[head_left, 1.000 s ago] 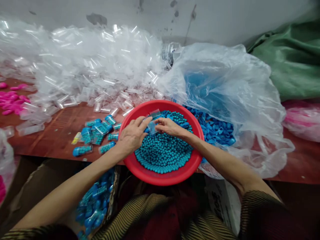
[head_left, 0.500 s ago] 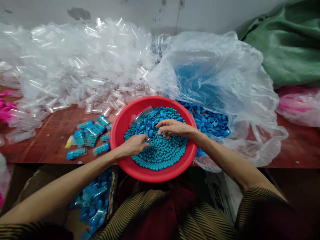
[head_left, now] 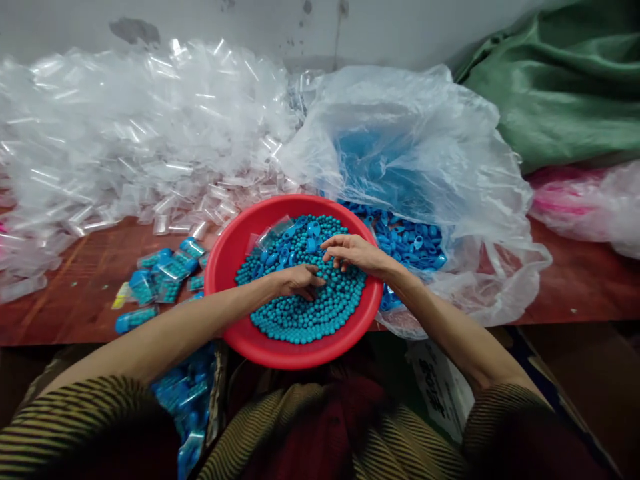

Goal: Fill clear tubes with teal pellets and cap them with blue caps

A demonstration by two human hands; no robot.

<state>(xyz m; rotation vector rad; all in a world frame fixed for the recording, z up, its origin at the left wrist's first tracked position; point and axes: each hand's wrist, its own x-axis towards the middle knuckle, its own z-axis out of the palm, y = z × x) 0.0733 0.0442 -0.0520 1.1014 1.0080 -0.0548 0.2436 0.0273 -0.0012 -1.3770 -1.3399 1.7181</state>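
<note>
Some blue beads (head_left: 305, 320) lie hidden beneath the left hand (head_left: 302, 280).

Beads (head_left: 310, 320) in basin (head_left: 295, 360), filled tubes (head_left: 173, 270) left, plastic bag (head_left: 475, 173) right, empty tubes (head_left: 150, 133) behind left

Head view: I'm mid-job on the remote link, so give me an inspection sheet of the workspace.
Surface: red-brown tabletop, heavily covered at the back.
Job's things: red basin of turquoise beads, with small blue parts and clear pieces on them; bead-filled containers left of it; clear container pile behind.
Clutter: translucent bag spread over the right side; yellow scrap.
Grippers: bare hands; left hand at the beads, grip unclear; right hand over the basin, fingers loosely curled.
Cables: nothing seen.
Surroundings: stained wall, green cloth, pink bundle.
</note>
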